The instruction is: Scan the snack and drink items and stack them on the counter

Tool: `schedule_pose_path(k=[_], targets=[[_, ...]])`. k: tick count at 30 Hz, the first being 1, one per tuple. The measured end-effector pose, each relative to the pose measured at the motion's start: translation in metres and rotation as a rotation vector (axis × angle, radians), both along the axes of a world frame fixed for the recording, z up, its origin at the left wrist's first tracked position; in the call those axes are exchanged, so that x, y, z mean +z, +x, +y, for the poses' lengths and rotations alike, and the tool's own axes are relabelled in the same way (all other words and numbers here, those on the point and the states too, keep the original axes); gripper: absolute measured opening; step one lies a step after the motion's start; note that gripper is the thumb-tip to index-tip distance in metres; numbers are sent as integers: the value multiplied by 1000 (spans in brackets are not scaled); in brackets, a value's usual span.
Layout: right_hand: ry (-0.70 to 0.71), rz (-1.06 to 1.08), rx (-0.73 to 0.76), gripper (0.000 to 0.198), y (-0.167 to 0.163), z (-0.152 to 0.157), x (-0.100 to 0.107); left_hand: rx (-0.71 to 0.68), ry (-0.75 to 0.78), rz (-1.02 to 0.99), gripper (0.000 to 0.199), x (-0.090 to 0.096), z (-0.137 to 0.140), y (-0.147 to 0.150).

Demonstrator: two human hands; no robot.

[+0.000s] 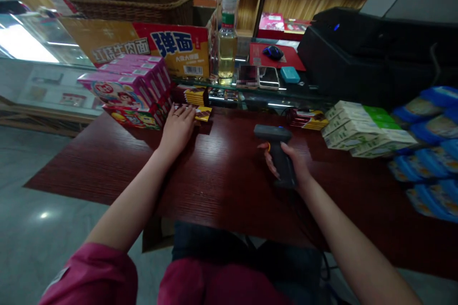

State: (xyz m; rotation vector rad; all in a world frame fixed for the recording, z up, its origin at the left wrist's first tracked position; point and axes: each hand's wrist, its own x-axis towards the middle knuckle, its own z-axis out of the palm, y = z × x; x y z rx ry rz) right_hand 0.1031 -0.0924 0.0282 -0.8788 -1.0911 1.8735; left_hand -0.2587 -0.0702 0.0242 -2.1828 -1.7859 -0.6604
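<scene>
My left hand [179, 124] is at the left of the counter, its fingers closed over a chocolate bar [203, 113] in a yellow and brown wrapper. Part of the bar is hidden under the fingers. Just behind lies a stack of similar bars [195, 95], and pink and red snack boxes [125, 86] are piled beside the hand. In my right hand [293, 162] is a black handheld barcode scanner [281, 152], gripped by its handle above the counter, its head pointing left. A cable runs down from it.
Another stack of chocolate bars [307, 119], green and white cartons [365, 128] and blue-lidded tubs [429, 162] line the right side. Behind stand a noodle carton [179, 52], a wicker basket [132, 7], a bottle [227, 47], phones [268, 77] and a mouse [272, 52].
</scene>
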Motion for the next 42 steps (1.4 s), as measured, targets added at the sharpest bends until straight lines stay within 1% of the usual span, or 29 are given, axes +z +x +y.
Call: schedule_pose_path(k=[2,4,5,7,9,11,13,14,16,17,22,27,29,31,34,36,37,39,40,42], targets=[[-8,-8,-9,55,1,0,0,-135,-7,0,41,4,-3,7],[-10,-11,-16,54,1,0,1,-229,8,-53,37,8,-7,17],[-8,-11,-15,53,0,-1,2,-252,21,-103,35,10,-8,23],[2,-13,-12,51,-2,-2,3,-249,48,-263,32,11,-11,38],[19,-19,-1,51,-6,-5,6,-214,28,-521,31,8,-11,56],[37,-33,17,51,-10,-9,8,-181,-66,-847,32,2,-10,74],[45,-54,29,50,-15,-14,9,-167,-226,-1152,34,-5,-8,89],[45,-67,31,49,-17,-16,10,-168,-307,-1268,35,-8,-7,95],[43,-89,29,46,-21,-18,8,-166,-423,-1415,37,-13,-6,101],[43,-98,29,45,-22,-19,7,-165,-452,-1453,37,-14,-6,102],[41,-166,31,43,-26,-20,1,-94,-468,-1517,34,-13,-6,100],[74,-150,44,44,-26,-19,-1,-56,-432,-1450,27,-12,-3,101],[76,-116,44,46,-24,-18,0,-75,-457,-1418,32,-10,-4,99],[71,-73,20,48,-23,-17,1,-111,-518,-1402,42,-7,-8,95],[77,14,-62,52,-17,-15,8,-159,-647,-1399,58,-2,-16,92],[86,81,-145,52,-10,-11,13,-154,-674,-1409,61,0,-19,94],[92,116,-196,52,-6,-8,16,-146,-649,-1409,61,1,-19,98],[112,190,-316,50,4,-2,22,-153,-539,-1356,58,4,-16,111],[129,225,-387,50,9,1,24,-175,-471,-1297,54,6,-13,121],[167,276,-538,49,19,5,27,-262,-340,-1137,45,10,-4,147]])
